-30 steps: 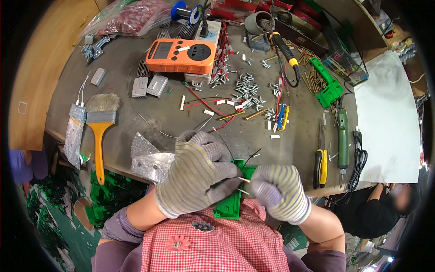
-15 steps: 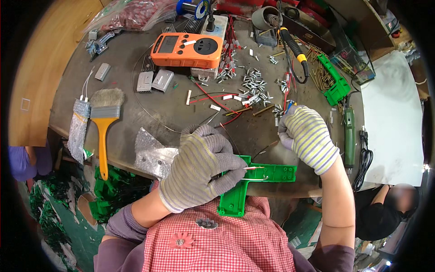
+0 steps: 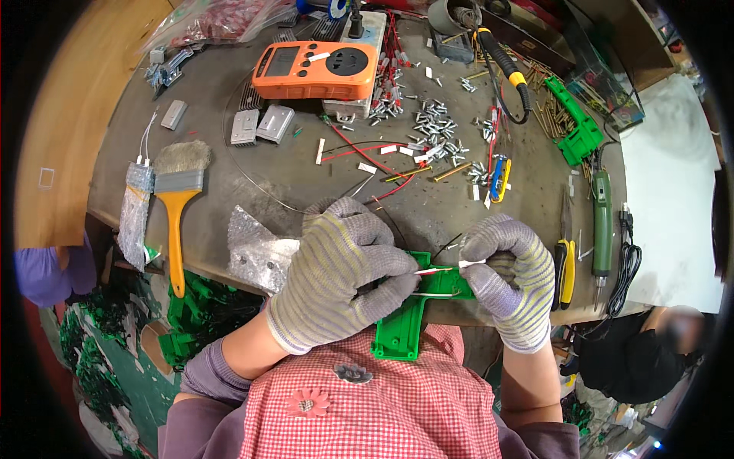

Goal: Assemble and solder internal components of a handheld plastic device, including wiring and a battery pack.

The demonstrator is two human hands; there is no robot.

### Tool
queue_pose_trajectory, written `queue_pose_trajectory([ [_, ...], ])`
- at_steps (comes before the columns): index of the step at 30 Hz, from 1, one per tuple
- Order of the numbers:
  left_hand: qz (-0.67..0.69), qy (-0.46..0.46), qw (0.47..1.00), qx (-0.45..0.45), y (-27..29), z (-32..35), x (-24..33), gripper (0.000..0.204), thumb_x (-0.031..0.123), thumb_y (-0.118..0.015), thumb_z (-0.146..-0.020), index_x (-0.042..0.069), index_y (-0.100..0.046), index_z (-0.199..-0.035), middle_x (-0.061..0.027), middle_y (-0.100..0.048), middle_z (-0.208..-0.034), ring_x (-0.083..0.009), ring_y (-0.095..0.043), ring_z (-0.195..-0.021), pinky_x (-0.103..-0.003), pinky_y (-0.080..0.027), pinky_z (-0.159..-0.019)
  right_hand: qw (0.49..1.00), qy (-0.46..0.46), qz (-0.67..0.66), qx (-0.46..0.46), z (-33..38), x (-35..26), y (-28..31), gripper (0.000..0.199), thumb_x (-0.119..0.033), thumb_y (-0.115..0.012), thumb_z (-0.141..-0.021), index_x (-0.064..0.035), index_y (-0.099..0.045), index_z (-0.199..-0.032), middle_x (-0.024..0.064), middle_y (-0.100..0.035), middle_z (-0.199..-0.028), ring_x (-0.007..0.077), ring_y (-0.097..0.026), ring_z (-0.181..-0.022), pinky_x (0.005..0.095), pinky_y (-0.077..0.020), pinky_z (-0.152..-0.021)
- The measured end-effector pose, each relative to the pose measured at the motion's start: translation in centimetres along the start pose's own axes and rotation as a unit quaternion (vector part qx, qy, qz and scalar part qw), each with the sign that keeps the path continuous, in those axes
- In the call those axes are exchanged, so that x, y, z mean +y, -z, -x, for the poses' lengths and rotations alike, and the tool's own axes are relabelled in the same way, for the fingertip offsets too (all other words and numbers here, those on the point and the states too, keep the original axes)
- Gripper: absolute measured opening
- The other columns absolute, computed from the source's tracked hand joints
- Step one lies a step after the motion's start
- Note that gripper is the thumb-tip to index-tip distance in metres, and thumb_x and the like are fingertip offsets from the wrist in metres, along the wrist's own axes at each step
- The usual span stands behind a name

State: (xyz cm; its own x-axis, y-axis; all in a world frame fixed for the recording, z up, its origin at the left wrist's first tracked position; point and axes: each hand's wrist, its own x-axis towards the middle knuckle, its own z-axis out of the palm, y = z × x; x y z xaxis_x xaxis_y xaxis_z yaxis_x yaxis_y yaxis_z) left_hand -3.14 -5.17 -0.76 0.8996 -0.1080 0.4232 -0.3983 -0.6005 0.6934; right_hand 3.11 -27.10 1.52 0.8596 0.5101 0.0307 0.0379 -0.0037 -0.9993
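Green plastic bracket [image 3: 400, 330] at lower centre is gripped by closed left hand [image 3: 336, 279]; thin wire [image 3: 443, 268] is pinched by right hand [image 3: 511, 277], best kept taut.

We're getting one view only, a head-worn fisheye cam looking steeply down & slightly fwd over the person's chest onto the workbench [image 3: 229, 191], so there's no 2nd view sharing anything. It's sitting close: the left hand [image 3: 340, 279] and right hand [image 3: 508, 275] are filling the lower centre, w/ forearms coming in from the bottom edge. The lens is bending the bench edges toward the rim, and the far side w/ the orange meter [image 3: 315, 70] is lying at the top.
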Motion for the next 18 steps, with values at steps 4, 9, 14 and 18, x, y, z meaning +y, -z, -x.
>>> queue_pose_trajectory([
  [4, 0.002, 0.007, 1.000, -0.006, 0.0, 0.1, 0.1, 0.012, 0.019, -0.078, -0.070, 0.012, -0.070, -0.076, -0.0062, -0.053, -0.077, -0.0270, -0.055, -0.074, -0.040, -0.042, -0.064, 0.999, 0.009, 0.042, -0.016, -0.2, -0.3, -0.2, 0.016, 0.005, -0.068, -0.080, -0.0005, -0.065, -0.095, 0.0075, -0.066, -0.093, 0.0130, -0.063, -0.085, 0.0266, -0.0496, -0.080],
  [9, 0.009, -0.009, 1.000, 0.008, -0.1, 0.1, -0.1, 0.012, 0.018, -0.078, -0.069, 0.012, -0.069, -0.074, -0.0063, -0.052, -0.077, -0.0281, -0.055, -0.073, -0.040, -0.042, -0.063, 0.994, 0.024, 0.099, -0.051, -0.4, -0.6, -0.4, 0.017, 0.003, -0.068, -0.078, -0.0032, -0.067, -0.094, 0.0071, -0.065, -0.089, 0.0170, -0.064, -0.081, 0.0284, -0.0499, -0.076],
  [14, 0.001, -0.010, 1.000, -0.003, -0.1, 0.1, -0.1, 0.012, 0.018, -0.077, -0.069, 0.011, -0.068, -0.073, -0.0064, -0.051, -0.076, -0.0289, -0.054, -0.073, -0.041, -0.041, -0.063, 0.983, 0.059, 0.163, -0.059, -0.9, -0.4, -1.1, 0.016, -0.002, -0.071, -0.075, -0.0067, -0.070, -0.090, 0.0090, -0.065, -0.085, 0.0229, -0.065, -0.076, 0.0315, -0.0516, -0.071],
  [18, 0.015, -0.017, 1.000, 0.012, -0.3, 0.3, -0.3, 0.013, 0.020, -0.076, -0.068, 0.011, -0.068, -0.074, -0.0064, -0.053, -0.076, -0.0287, -0.053, -0.073, -0.041, -0.041, -0.063, 0.976, 0.033, 0.199, -0.082, -1.1, -1.1, -0.4, 0.014, -0.003, -0.071, -0.076, -0.0067, -0.070, -0.089, 0.0078, -0.066, -0.082, 0.0220, -0.065, -0.074, 0.0315, -0.0518, -0.070],
])
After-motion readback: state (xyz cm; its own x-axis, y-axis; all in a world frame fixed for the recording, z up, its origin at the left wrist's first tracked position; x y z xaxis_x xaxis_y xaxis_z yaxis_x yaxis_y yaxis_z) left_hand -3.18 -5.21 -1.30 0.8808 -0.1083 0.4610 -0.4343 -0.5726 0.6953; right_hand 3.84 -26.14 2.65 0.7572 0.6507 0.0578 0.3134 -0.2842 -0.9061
